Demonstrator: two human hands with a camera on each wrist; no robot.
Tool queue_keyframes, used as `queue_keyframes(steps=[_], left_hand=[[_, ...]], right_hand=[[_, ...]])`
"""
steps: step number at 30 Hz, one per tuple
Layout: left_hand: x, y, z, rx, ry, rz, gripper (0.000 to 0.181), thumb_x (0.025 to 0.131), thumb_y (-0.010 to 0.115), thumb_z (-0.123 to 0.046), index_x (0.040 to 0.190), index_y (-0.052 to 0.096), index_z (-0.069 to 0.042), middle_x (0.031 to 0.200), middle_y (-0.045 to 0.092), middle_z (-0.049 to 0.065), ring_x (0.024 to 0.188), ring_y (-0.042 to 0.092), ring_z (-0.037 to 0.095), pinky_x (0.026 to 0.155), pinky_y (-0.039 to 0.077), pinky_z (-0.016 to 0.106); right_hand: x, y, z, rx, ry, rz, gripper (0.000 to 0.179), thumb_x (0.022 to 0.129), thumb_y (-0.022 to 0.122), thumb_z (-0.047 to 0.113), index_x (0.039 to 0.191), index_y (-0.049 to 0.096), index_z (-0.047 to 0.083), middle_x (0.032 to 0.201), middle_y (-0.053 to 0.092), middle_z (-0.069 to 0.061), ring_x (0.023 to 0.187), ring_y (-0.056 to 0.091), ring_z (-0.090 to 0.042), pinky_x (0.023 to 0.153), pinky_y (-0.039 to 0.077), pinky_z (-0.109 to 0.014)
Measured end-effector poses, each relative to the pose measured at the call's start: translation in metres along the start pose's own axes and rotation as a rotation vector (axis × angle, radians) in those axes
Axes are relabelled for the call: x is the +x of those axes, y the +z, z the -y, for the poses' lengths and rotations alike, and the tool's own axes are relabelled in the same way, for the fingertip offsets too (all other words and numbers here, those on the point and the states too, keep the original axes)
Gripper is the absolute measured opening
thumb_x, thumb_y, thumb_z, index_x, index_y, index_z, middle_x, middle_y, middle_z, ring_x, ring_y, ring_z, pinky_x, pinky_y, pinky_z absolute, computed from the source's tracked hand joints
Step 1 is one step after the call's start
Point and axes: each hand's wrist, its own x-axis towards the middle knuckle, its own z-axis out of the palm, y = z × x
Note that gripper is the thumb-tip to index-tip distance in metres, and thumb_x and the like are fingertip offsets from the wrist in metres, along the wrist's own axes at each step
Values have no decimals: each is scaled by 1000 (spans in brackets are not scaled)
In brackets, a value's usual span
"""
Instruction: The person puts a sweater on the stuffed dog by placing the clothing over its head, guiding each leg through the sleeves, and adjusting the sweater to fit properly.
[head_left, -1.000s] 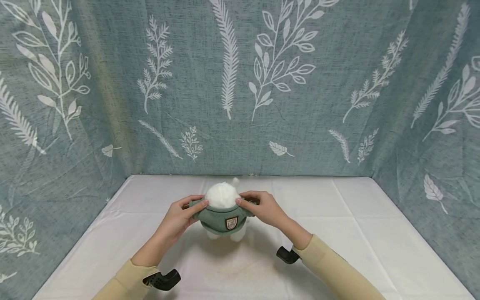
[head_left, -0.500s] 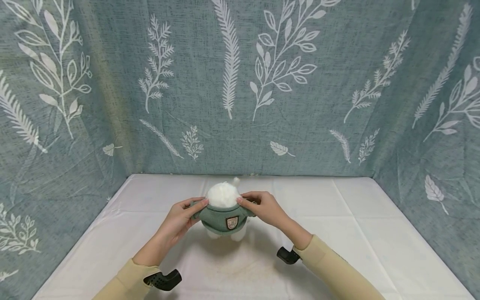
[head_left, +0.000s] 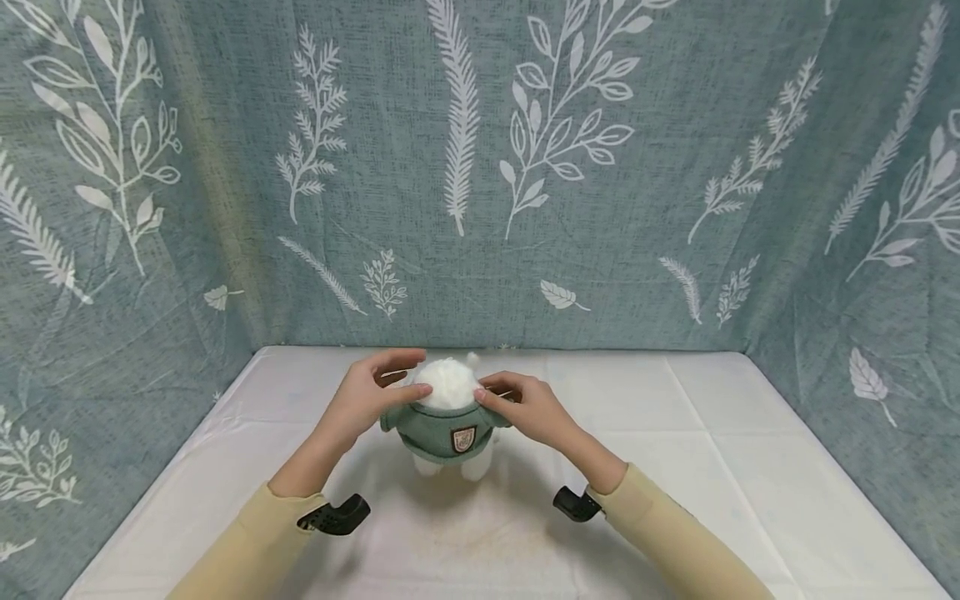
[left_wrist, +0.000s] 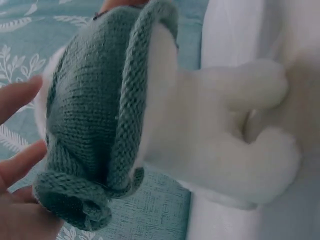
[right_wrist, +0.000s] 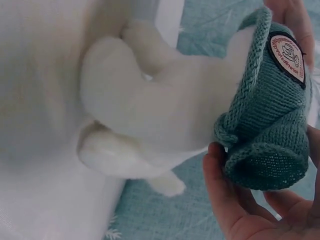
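– Since the small white plush toy [head_left: 448, 385] is stood upright on the table spread with white cloth [head_left: 637, 433], how far on can the green knitted sweater [head_left: 427, 437] be said to be?

– Partway, as judged. The sweater is already set around the upper part of the toy, apparently its head, and the white crown is seen through the neck opening. The dark-edged, shield-shaped badge [head_left: 462, 439] is turned toward the head camera.

– What is left, then?

– The lower part, by all appearances. In both wrist views the furry white body [right_wrist: 185, 92] is left bare below the rolled hem, as are the stubby legs. The sweater is not yet drawn down over them. The cuff of the sleeve [right_wrist: 270, 167] on the right hand's side is seen hollow, and so is the one in the left wrist view; whether an arm is lodged deeper inside cannot be told.

– And how are the fingers placed?

– By the right hand [head_left: 531, 408], the sweater is gripped near the collar and sleeve, with thumb and fingers bent around the knit. By the left hand [head_left: 356, 404], nothing is pinched: its fingers are stretched out, loosely spread beside the crown, with the thumb laid along the collar.

– Is the toy's face shown?

– No; it is hidden from all three views.
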Motion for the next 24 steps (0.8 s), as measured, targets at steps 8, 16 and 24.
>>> queue_keyframes(steps=[8,16,24], left_hand=[[12,3,-5,19,1,168,54,79,77,-32,128,59,-17,126,60,8,111,59,27,86,52,39],[13,7,-4,32,-6,167,54,80,77,-31,127,59,-15,124,60,9,107,59,25,83,52,36],[13,11,-3,19,-12,111,50,78,78,-31,122,61,-16,119,62,8,102,59,23,81,51,34]], right_hand=[[1,0,0,0,6,-15,33,90,62,43,116,66,23,111,68,-1,91,66,-14,73,53,-28],[-4,-1,4,-12,-7,-69,31,90,62,44,113,67,24,109,69,5,97,65,-13,78,54,-30],[-26,-6,14,83,-44,-268,25,87,68,34,107,68,19,106,69,0,99,65,-15,86,54,-28]])
